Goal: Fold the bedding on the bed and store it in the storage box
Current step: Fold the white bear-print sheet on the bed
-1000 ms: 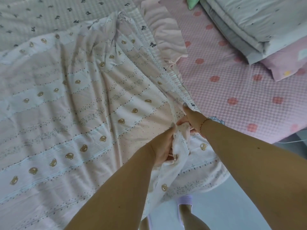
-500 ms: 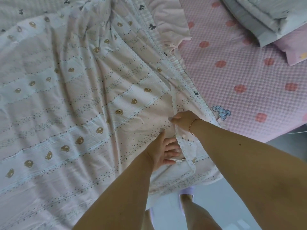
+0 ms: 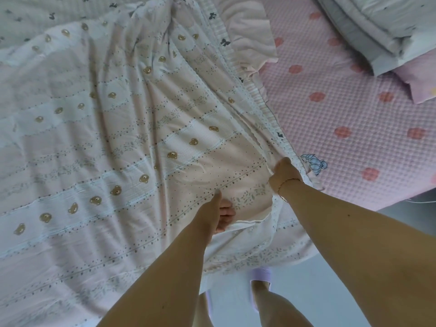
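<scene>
The left hand (image 3: 219,214) and right hand (image 3: 284,172), fingers curled, each pinch the near corner of the bear-print quilt (image 3: 122,142), which lies spread across the bed (image 3: 349,128), probably to square the edges before folding. Since half a second earlier, the hands have drawn further apart, pulling the corner flatter. No storage box is in view.
</scene>
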A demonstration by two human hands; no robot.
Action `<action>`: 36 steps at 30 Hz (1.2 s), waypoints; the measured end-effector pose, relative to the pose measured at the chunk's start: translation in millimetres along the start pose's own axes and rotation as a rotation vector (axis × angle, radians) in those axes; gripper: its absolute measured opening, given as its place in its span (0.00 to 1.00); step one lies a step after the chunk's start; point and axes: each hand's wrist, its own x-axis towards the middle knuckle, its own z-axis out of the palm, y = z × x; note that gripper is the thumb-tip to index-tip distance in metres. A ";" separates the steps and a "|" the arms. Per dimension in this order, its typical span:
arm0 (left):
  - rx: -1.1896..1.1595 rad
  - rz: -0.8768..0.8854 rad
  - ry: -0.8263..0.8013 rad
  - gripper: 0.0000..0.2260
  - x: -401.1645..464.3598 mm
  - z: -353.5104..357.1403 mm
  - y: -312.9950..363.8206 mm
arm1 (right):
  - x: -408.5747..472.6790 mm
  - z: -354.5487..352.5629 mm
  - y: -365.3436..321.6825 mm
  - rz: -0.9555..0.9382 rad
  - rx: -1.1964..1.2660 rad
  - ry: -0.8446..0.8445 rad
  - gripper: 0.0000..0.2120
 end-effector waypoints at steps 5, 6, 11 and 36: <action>0.071 -0.070 -0.024 0.29 -10.8 7.4 -14.5 | -5.0 -15.5 4.3 0.033 0.208 0.013 0.18; 0.077 -0.086 -0.029 0.29 -14.3 10.8 -16.4 | -7.9 -16.8 5.6 0.014 0.180 -0.012 0.17; 0.045 -0.123 -0.054 0.28 -31.2 24.8 -21.3 | -19.6 -18.8 10.8 -0.106 0.275 -0.077 0.13; 0.128 0.038 -0.005 0.27 -63.3 41.4 -51.4 | -76.2 -15.7 163.3 0.090 0.112 0.199 0.22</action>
